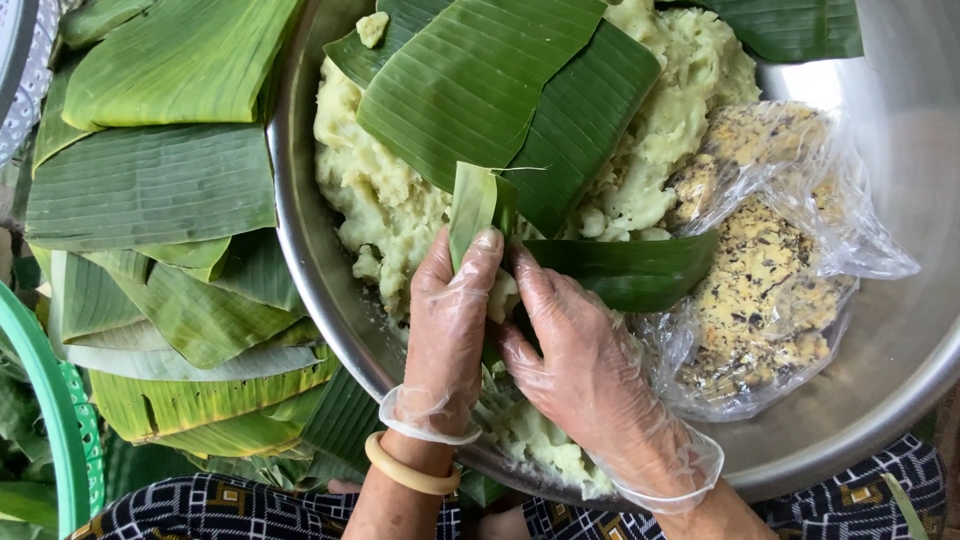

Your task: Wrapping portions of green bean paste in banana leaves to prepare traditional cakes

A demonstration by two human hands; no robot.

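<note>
My left hand (447, 320) and my right hand (580, 365), both in thin clear gloves, close around a folded banana leaf (620, 270) with pale dough showing between the fingers. The leaf's narrow end (475, 205) sticks up above my left fingertips. Both hands hover over a large steel bowl (900, 350) on my lap. Pale green dough (380, 200) fills the bowl's left and back. Two flat banana leaves (500, 90) lie on top of the dough.
A clear plastic bag (770, 270) of yellow speckled filling lies in the bowl's right half. A stack of cut banana leaves (160, 200) lies left of the bowl. A green plastic basket rim (50, 400) is at the far left.
</note>
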